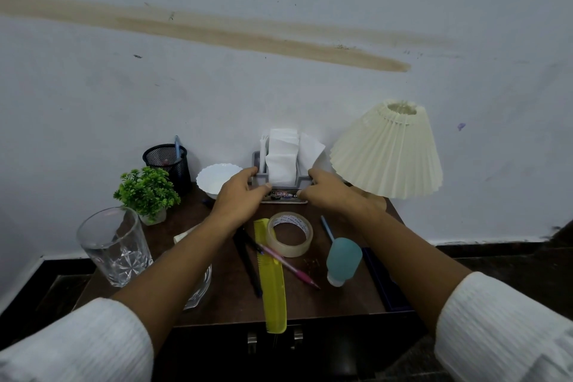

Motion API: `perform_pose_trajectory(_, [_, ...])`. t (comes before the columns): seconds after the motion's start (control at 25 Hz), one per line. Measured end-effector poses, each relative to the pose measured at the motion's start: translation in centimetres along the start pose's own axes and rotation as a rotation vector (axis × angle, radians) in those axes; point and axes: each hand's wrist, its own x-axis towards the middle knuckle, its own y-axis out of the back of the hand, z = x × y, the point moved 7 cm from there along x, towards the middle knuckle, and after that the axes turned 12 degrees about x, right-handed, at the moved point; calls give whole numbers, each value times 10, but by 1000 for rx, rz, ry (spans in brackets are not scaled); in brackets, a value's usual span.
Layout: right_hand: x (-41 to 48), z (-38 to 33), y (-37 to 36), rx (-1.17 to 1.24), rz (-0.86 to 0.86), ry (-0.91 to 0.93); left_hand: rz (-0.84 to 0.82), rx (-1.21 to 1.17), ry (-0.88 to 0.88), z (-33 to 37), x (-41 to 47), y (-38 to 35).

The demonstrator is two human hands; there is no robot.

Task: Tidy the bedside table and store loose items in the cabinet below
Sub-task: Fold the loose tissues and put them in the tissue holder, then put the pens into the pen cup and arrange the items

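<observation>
Grey napkin holder: we're gripping both ends, left hand and right hand curled round it. Comb, tape, pens are lying unstored; barely started.

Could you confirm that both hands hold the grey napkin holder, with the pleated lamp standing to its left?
Not quite: in the head view the pleated lamp stands to the right of the grey napkin holder, not the left. The left hand and right hand do both hold it.
</observation>
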Motion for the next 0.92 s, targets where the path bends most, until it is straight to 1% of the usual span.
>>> perform_pose_trajectory(0.28, [1,0,-2,19,-7,-6,-10,-5,2,0,4,-2])
perform_pose_trajectory(0.52, [-17,-3,3,139,-52,13,-47,-38,-2,-1,-2,-3])
perform_pose_trajectory(0.84, [-66,0,20,107,-88,65,-4,-21,-100,14,-37,-1])
perform_pose_trajectory(0.92, [-82,3,30,32,-35,92,-11,-30,-99,15,-53,-1])
